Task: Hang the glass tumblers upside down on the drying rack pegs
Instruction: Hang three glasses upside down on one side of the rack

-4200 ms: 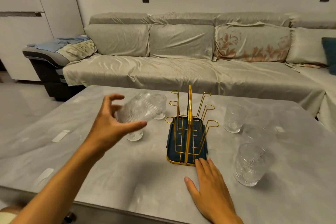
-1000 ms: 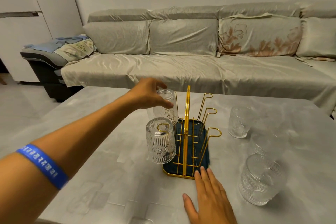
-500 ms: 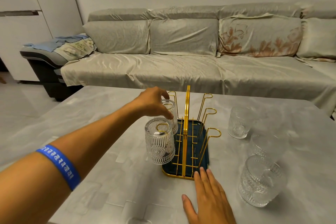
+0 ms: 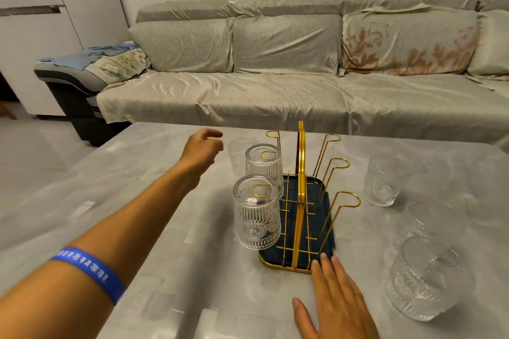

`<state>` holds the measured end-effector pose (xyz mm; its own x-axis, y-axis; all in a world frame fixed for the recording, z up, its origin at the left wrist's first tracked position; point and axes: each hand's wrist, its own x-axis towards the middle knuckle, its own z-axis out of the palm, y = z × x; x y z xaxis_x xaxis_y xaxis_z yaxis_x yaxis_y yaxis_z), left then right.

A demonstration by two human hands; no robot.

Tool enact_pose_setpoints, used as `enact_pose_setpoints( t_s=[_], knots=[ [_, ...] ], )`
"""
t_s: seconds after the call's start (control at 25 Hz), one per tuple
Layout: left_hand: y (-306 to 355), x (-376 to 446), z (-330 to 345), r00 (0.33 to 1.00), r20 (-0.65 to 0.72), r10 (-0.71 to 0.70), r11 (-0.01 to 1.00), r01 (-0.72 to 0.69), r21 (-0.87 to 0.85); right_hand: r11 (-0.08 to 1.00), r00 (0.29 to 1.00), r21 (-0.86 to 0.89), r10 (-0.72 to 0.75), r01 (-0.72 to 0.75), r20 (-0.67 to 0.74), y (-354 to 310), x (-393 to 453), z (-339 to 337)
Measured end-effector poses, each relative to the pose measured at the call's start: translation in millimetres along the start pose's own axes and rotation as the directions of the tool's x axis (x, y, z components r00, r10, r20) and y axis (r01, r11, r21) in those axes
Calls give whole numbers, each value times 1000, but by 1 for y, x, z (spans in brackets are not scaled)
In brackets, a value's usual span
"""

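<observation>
Two tumblers (image 4: 257, 212) now hang on the drying rack (image 4: 301, 201) (left pegs). Left hand (image 4: 202, 150) has released the second, fingers loose; right hand (image 4: 337, 303) presses flat at the table's (image 4: 179, 270) near edge.

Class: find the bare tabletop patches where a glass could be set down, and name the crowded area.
Free: the table left of the rack, either side of the left arm. Crowded: right of the rack, where three tumblers stand.
</observation>
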<state>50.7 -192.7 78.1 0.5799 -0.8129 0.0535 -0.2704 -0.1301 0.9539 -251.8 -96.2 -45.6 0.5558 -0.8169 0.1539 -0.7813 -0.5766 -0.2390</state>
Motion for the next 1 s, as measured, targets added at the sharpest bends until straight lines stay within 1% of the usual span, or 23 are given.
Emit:
enact_pose_setpoints(
  t_s=[0.04,0.08,0.16,0.24,0.32,0.44,0.48,0.52,0.6,0.68,0.76,0.84,0.92,1.0],
  knots=[
    [-19,5,3,996,-64,-67,998,68,12,999,998,14,-36,36,-43,2,1,4],
    [-36,7,10,988,-85,-129,991,130,15,997,995,17,-69,70,-67,4,2,7],
    [-61,10,26,980,-39,-194,981,194,6,996,992,20,-89,91,-87,11,7,13],
    [-72,17,43,983,37,-179,984,179,12,996,990,-31,-92,89,-103,17,12,20],
    [-77,26,57,988,89,-127,992,127,8,985,982,-145,-115,93,-151,28,20,30],
    [-80,38,70,995,57,-86,994,81,78,921,938,-355,-256,163,-233,46,25,47],
    [-81,42,72,995,45,-87,992,83,99,898,933,-408,-278,166,-230,49,26,50],
    [-82,44,72,996,42,-84,990,79,119,875,923,-457,-299,164,-243,52,27,54],
    [-81,44,72,997,39,-60,982,52,180,853,899,-500,-328,150,-290,54,27,56],
    [-72,41,65,999,-13,-38,980,40,195,870,880,-474,-326,137,-345,50,26,54],
    [-53,38,48,997,-73,-25,991,34,126,903,872,-413,-293,118,-393,44,25,50],
    [-20,36,19,996,-84,11,997,-4,81,935,881,-344,-234,87,-413,35,23,43],
    [22,34,-8,994,-63,89,993,-83,90,957,892,-281,-185,69,-412,28,20,38],
    [64,31,-26,981,-53,187,972,-177,156,973,896,-216,-163,77,-413,23,19,31]
  ],
)
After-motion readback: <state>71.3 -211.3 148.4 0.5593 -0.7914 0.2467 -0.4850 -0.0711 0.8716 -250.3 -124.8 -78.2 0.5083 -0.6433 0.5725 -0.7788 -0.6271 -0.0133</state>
